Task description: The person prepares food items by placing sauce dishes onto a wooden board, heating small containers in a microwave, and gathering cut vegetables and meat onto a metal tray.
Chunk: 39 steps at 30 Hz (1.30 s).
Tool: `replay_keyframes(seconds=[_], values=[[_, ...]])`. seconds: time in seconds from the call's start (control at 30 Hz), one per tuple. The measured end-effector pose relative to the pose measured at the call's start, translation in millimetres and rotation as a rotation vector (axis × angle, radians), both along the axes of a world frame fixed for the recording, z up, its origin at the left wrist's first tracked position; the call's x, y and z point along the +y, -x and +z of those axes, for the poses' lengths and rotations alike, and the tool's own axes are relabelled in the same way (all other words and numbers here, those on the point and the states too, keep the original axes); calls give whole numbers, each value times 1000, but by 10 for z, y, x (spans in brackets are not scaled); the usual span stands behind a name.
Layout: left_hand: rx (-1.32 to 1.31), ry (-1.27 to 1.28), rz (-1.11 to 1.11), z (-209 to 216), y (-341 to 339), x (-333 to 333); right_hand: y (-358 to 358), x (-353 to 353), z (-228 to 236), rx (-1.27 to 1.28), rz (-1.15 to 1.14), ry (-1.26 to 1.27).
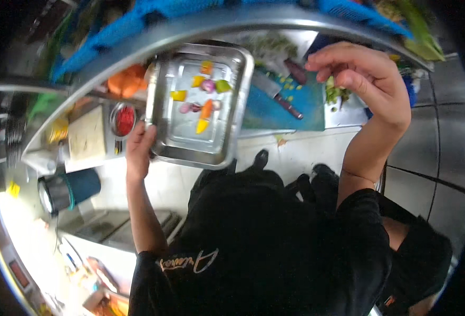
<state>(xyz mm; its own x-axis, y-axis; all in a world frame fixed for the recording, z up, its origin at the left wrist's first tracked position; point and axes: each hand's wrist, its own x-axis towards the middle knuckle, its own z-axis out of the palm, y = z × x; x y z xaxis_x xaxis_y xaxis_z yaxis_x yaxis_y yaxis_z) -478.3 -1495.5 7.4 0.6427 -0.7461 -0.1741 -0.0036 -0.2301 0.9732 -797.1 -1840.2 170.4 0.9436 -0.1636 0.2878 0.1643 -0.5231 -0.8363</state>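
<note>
At centre frame, a shallow rectangular steel tray (198,108) scattered with cut vegetable pieces (203,100) is gripped at its lower-left edge by the left hand (139,150); the right hand (361,79), fingers curled, apparently empty, is raised well right, above a blue cutting board (274,113).

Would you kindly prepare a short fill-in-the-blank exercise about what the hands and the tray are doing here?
1. The left hand grips the metal tray by its ____ edge.
2. The tray holds cut pieces of ____.
3. The knife lies on a ____ cutting board.
4. The right hand is raised with its fingers ____.

Missing words: left; vegetables; blue; curled
</note>
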Motion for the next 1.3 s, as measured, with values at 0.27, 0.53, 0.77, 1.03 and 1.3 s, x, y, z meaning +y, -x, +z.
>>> replay_keyframes(seconds=[0.27, 0.53, 0.77, 1.03, 1.3], values=[[-183, -216, 348, 40, -607, 2163, -471, 905, -1223, 405, 252, -149], [104, -385, 507, -402, -1583, 4814, -1306, 2468, -1987, 1033, 319, -73], [357, -572, 341, -1697, -2132, 5690, -1670, 3233, -3538, 1382, 424, -187], [123, -365, 441, -3265, -2239, 5345, -1336, 3576, -5144, 1494, 104, 11], [77, -345, 162, -3502, -3315, 5924, -1152, 4832, -4842, 1431, -582, -616]])
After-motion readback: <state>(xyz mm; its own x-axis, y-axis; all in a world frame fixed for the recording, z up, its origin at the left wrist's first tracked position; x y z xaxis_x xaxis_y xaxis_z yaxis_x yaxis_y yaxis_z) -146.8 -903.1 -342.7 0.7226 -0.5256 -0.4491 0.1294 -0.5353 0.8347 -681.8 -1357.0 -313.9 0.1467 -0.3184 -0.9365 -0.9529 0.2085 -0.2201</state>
